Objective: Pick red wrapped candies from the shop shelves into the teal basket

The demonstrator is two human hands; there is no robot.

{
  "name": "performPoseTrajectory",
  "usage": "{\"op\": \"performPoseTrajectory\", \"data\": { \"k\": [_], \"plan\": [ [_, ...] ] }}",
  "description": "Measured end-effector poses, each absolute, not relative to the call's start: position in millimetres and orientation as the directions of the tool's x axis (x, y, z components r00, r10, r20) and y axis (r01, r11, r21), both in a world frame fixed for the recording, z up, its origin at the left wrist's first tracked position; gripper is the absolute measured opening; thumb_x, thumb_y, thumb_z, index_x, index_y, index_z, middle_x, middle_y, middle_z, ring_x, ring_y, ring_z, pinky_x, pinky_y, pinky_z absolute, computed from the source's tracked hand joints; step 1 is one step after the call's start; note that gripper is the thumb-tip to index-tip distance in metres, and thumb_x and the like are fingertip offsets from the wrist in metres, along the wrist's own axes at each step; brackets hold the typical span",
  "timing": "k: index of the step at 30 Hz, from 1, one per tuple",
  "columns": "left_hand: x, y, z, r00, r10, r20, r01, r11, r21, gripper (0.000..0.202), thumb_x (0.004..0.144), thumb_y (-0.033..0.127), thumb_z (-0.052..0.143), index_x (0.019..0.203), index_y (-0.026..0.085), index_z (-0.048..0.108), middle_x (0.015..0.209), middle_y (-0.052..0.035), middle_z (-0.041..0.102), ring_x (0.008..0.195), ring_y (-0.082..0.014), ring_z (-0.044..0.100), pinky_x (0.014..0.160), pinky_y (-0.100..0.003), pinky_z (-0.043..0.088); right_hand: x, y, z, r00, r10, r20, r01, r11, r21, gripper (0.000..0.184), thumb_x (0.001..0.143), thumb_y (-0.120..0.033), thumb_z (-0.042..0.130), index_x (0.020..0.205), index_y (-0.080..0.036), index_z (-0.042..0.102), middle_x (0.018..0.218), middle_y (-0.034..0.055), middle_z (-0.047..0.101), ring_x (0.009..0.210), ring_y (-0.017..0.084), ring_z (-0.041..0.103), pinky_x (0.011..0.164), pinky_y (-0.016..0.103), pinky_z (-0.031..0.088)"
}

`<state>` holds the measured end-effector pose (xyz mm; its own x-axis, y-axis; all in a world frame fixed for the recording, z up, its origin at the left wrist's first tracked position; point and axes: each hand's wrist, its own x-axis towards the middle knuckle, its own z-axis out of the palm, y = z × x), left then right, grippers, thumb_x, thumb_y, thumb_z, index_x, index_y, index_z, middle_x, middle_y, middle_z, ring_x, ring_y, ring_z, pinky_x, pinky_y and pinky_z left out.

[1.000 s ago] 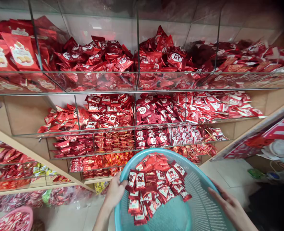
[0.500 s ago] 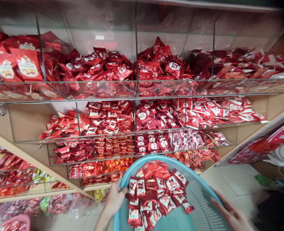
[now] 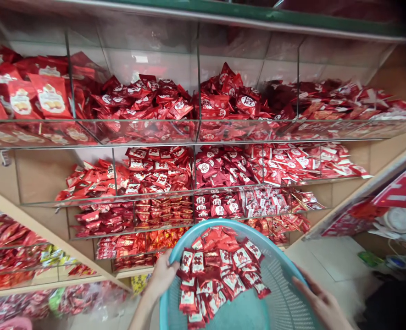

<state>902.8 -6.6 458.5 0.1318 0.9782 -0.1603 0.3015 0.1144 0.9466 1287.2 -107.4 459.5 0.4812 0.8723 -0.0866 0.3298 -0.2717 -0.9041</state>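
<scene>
A teal plastic basket (image 3: 281, 262) with perforated sides is held up in front of the shelves, tilted towards me. My left hand (image 3: 164, 275) grips its left rim, thumb over the edge. On the opposite side my right hand (image 3: 314, 295) is closed round the right rim, its fingers partly behind the wall. A heap of small red and white snack packets (image 3: 219, 275) lies in the basket's left and far part, and the teal bottom shows at the near side.
Ahead stands a tiered shelf with clear dividers (image 3: 198, 82), stocked with red packets (image 3: 147, 98). Larger red bags (image 3: 51, 96) fill the upper left. A slanted wooden panel (image 3: 44, 229) separates another shelf on the left. A pink tub (image 3: 13, 323) sits low left; tiled floor (image 3: 326, 259) shows at right.
The basket and both hands have shifted slightly left and up in view. The camera has tilted up a little, showing more of the green top edge. Both hands keep their hold.
</scene>
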Motion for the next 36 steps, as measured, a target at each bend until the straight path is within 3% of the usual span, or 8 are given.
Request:
{"op": "performPoseTrajectory", "data": {
  "k": [3, 7, 11, 15, 20, 24, 30, 36],
  "plan": [
    [895.1, 0.6, 469.6, 0.233, 0.956, -0.179, 0.323, 0.098, 0.941, 0.026, 0.061, 0.016, 0.052, 0.084, 0.013, 0.064, 0.076, -0.0019, 0.066, 0.072, -0.0179, 0.057, 0.070, -0.026, 0.042, 1287.6, -105.9, 451.0, 0.451, 0.883, -0.129, 0.302, -0.287, -0.909, 0.056, 0.062, -0.055, 0.058, 0.105, -0.020, 0.064, 0.111, 0.0041, 0.063, 0.111, 0.030, 0.050, 0.091, 0.032, 0.045],
    [895.8, 20.2, 488.3, 0.348, 0.887, -0.302, 0.394, 0.154, 0.906, 0.031, 0.070, 0.036, 0.053, 0.089, 0.015, 0.064, 0.080, -0.0034, 0.067, 0.073, -0.0194, 0.059, 0.065, -0.026, 0.043, 1290.3, -105.8, 445.5, 0.458, 0.878, -0.139, 0.311, -0.304, -0.901, 0.059, 0.062, -0.054, 0.059, 0.109, -0.019, 0.061, 0.115, 0.0047, 0.061, 0.111, 0.029, 0.051, 0.094, 0.032, 0.042],
    [923.8, 53.6, 491.2, 0.126, 0.962, -0.243, 0.693, 0.090, 0.715, 0.038, 0.075, 0.045, 0.045, 0.074, 0.013, 0.064, 0.078, -0.0106, 0.066, 0.075, -0.0240, 0.060, 0.067, -0.029, 0.041, 1289.6, -106.7, 448.4, 0.467, 0.874, -0.134, 0.341, -0.318, -0.885, 0.060, 0.059, -0.054, 0.061, 0.108, -0.019, 0.062, 0.113, 0.0044, 0.062, 0.108, 0.029, 0.053, 0.091, 0.031, 0.045],
    [948.0, 69.0, 478.8, 0.026, 0.987, -0.157, 0.831, 0.066, 0.552, 0.056, 0.078, 0.058, 0.034, 0.083, 0.011, 0.064, 0.087, -0.0211, 0.066, 0.084, -0.0298, 0.061, 0.072, -0.034, 0.040, 1290.9, -105.9, 451.4, 0.433, 0.893, -0.122, 0.363, -0.297, -0.883, 0.055, 0.060, -0.053, 0.061, 0.104, -0.020, 0.063, 0.109, 0.0034, 0.064, 0.104, 0.028, 0.056, 0.086, 0.029, 0.048],
    [945.3, 63.9, 471.4, 0.158, 0.982, -0.103, 0.928, -0.112, 0.356, 0.061, 0.084, 0.057, 0.016, 0.088, 0.016, 0.062, 0.087, -0.0142, 0.066, 0.086, -0.0257, 0.062, 0.072, -0.032, 0.043, 1299.4, -84.1, 464.6, 0.370, 0.925, -0.080, 0.484, -0.266, -0.833, 0.053, 0.062, -0.059, 0.055, 0.094, -0.017, 0.064, 0.102, 0.0087, 0.067, 0.098, 0.029, 0.059, 0.080, 0.034, 0.052],
    [942.9, 62.3, 475.2, 0.179, 0.979, -0.096, 0.944, -0.143, 0.298, 0.061, 0.085, 0.056, 0.013, 0.089, 0.017, 0.061, 0.088, -0.0121, 0.066, 0.086, -0.0240, 0.062, 0.071, -0.030, 0.044, 1286.1, -47.2, 518.8, 0.359, 0.920, 0.160, 0.600, -0.096, -0.794, 0.054, 0.073, -0.053, 0.048, 0.112, -0.016, 0.053, 0.111, 0.0135, 0.061, 0.095, 0.026, 0.061, 0.077, 0.035, 0.052],
    [944.0, 62.6, 474.6, 0.189, 0.977, -0.099, 0.949, -0.156, 0.275, 0.058, 0.086, 0.055, 0.017, 0.091, 0.016, 0.060, 0.090, -0.0126, 0.066, 0.087, -0.0235, 0.062, 0.071, -0.030, 0.044, 1228.2, 24.2, 623.9, 0.063, 0.784, 0.617, 0.864, 0.266, -0.427, 0.036, 0.082, -0.040, 0.046, 0.109, -0.019, 0.054, 0.102, 0.0084, 0.064, 0.090, 0.022, 0.059, 0.080, 0.036, 0.046],
    [940.6, 63.5, 468.5, 0.218, 0.974, -0.059, 0.949, -0.198, 0.245, 0.054, 0.086, 0.054, 0.021, 0.093, 0.016, 0.058, 0.092, -0.0121, 0.065, 0.088, -0.0232, 0.061, 0.071, -0.030, 0.044, 1205.0, 83.3, 640.5, -0.055, 0.724, 0.688, 0.991, 0.123, -0.050, 0.031, 0.083, -0.035, 0.046, 0.104, -0.014, 0.057, 0.092, 0.0109, 0.060, 0.086, 0.025, 0.054, 0.073, 0.035, 0.043]
  ]
}}
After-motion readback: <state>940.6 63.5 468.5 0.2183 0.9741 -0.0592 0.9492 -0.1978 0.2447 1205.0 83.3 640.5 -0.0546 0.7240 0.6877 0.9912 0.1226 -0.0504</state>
